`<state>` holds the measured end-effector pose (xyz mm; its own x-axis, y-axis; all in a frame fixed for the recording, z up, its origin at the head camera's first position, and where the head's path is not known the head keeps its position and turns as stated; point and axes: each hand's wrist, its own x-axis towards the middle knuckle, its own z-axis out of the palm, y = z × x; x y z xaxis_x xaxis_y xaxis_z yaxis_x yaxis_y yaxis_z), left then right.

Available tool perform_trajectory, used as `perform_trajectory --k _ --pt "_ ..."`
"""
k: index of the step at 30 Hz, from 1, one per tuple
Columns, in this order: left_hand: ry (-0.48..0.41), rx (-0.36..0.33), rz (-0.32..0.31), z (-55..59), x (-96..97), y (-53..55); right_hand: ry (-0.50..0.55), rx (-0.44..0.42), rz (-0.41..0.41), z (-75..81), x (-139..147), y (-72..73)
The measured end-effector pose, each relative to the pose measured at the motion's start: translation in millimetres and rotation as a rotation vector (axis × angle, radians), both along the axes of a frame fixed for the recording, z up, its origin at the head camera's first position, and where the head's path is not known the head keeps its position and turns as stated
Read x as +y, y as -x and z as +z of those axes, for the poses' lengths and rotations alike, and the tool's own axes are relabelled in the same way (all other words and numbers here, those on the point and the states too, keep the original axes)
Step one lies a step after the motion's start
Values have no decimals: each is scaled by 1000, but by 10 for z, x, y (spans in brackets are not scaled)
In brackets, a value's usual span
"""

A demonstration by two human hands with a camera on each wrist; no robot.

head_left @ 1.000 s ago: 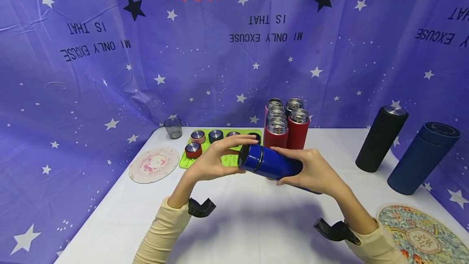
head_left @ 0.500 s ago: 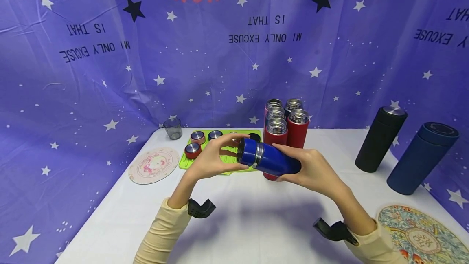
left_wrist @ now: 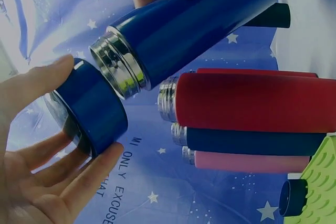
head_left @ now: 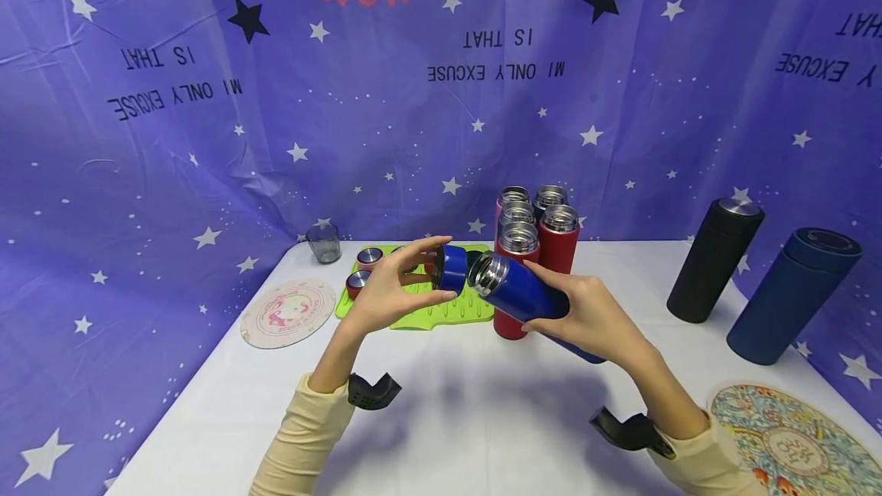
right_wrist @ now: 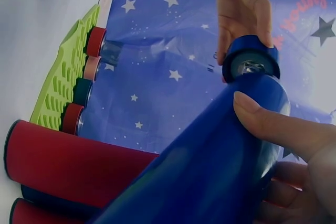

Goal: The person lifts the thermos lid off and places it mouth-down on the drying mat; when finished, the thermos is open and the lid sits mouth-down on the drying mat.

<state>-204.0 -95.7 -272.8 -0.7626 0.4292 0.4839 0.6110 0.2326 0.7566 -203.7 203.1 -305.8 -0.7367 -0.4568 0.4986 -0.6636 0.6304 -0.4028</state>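
Between thumb and fingers, my left hand (head_left: 389, 293) holds a blue lid (head_left: 452, 269) by its side. My right hand (head_left: 589, 316) grips the body of a glossy blue thermos bottle (head_left: 525, 291), tilted with its mouth up to the left. Its silver threaded neck (left_wrist: 122, 65) is bare, and a narrow gap parts it from the lid in the left wrist view. Seen from the right wrist, the lid's hollow underside (right_wrist: 251, 65) faces the bottle. Both are held up over the table, in front of a group of open bottles.
Behind the hands stand several lidless bottles, including a red one (head_left: 560, 245). A green mat (head_left: 441, 318) bears several lids, one of them red (head_left: 357, 282). A glass (head_left: 324, 243) and round pink mat (head_left: 289, 314) lie left; capped black (head_left: 715, 262) and navy (head_left: 792, 297) bottles stand right.
The lid has come off the blue bottle: first seated, then showing a silver band of neck, now apart. My left hand has moved slightly left and up with it; the right hand stays nearly still.
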Motion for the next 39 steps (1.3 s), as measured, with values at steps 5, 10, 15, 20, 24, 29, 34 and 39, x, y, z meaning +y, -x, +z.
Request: perform_trajectory --k 5,10,15,20,24,29,34,39 --pt "-5 5 52 -76 -68 120 61 -37 -37 27 50 23" --pt "27 7 110 -239 -194 312 186 -108 -71 23 117 40" --pt "84 -52 144 -325 -308 411 321 -132 -106 -42 188 65" --pt "204 -89 219 -529 -393 606 407 -114 -151 -152 212 103" --pt "279 -111 255 -687 -433 744 461 -128 -171 -268 234 133" --pt "369 -85 289 -868 -488 902 494 -149 -199 -403 273 156" --pt "404 -63 349 -1047 -542 1066 537 -148 -242 -480 326 179" --pt "400 -59 428 -1219 -562 1188 609 -141 -267 -516 362 227"
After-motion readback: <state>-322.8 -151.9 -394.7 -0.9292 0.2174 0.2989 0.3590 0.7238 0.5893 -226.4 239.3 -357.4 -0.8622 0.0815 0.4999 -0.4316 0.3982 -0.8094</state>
